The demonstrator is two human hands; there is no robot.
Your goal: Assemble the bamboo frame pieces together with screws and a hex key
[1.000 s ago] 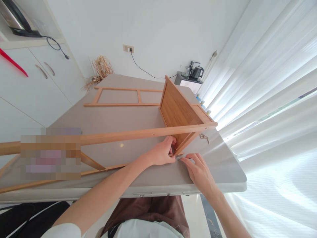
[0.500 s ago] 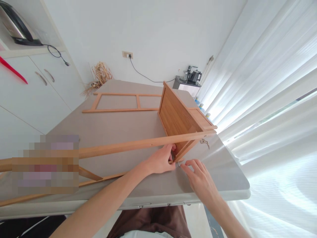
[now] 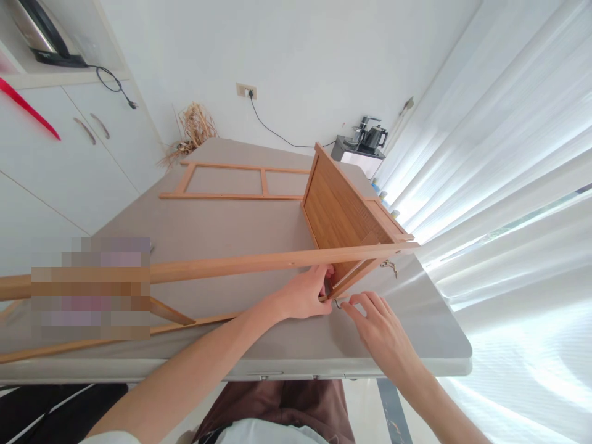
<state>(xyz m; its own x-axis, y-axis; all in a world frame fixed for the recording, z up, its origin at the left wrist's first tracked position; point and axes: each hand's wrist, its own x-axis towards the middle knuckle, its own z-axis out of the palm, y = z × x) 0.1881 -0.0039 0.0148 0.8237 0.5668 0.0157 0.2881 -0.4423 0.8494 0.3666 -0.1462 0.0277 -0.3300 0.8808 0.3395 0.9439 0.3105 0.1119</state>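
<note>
A wooden side frame, with a long upper rail (image 3: 240, 263) and a lower rail (image 3: 215, 319), stands along the near side of the table. A brown wooden panel (image 3: 345, 213) joins it at the right end. My left hand (image 3: 305, 293) is closed around the lower rail where it meets the panel's near corner; some of its fingers are hidden. Just right of that corner, my right hand (image 3: 377, 324) pinches a thin, dark, bent hex key (image 3: 338, 304), whose tip sits at the joint. Several small metal screws (image 3: 390, 266) lie on the tabletop beyond the right hand.
A ladder-like wooden frame (image 3: 226, 197) lies flat across the grey table (image 3: 240, 225). Dried stalks (image 3: 197, 123) stand past the table's far left corner. White curtains (image 3: 518, 185) hang along the right. A blurred patch (image 3: 92, 296) covers something at left.
The camera view has shifted a little, so the scene sits slightly to the right. Both hands stay at the same corner, the right fingers still at the hex key.
</note>
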